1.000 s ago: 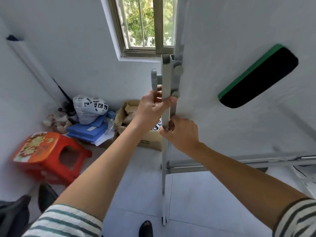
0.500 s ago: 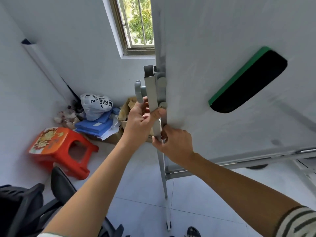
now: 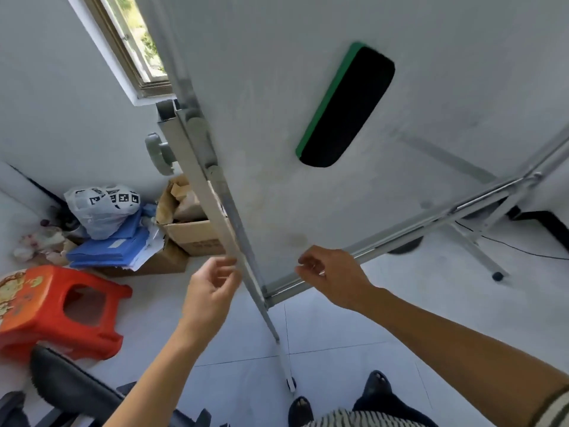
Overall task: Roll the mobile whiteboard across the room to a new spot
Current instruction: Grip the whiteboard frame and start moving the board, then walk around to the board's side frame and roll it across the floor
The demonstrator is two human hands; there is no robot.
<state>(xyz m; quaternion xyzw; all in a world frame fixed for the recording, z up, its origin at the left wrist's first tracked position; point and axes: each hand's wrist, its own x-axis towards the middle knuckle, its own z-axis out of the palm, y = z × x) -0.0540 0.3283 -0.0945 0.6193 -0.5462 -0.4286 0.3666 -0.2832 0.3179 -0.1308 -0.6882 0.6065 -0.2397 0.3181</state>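
Observation:
The mobile whiteboard (image 3: 308,124) fills the upper right of the head view, its white panel tilted, with a green and black eraser (image 3: 346,104) stuck to it. Its grey metal side post (image 3: 215,211) runs down to a small caster (image 3: 291,384) on the floor. My left hand (image 3: 209,291) hovers just left of the post, fingers loosely curled and holding nothing. My right hand (image 3: 332,278) is off the board, near its lower edge rail (image 3: 400,232), fingers apart and empty.
A red plastic stool (image 3: 61,309) stands at the left. A cardboard box (image 3: 191,223), blue folders (image 3: 114,248) and a white bag (image 3: 101,211) lie by the wall under the window (image 3: 135,50). A black chair (image 3: 77,392) sits at bottom left. My feet (image 3: 338,399) are beside the caster.
Both hands have let go of the side post and dropped lower. The view has tilted, and the board now leans across the frame.

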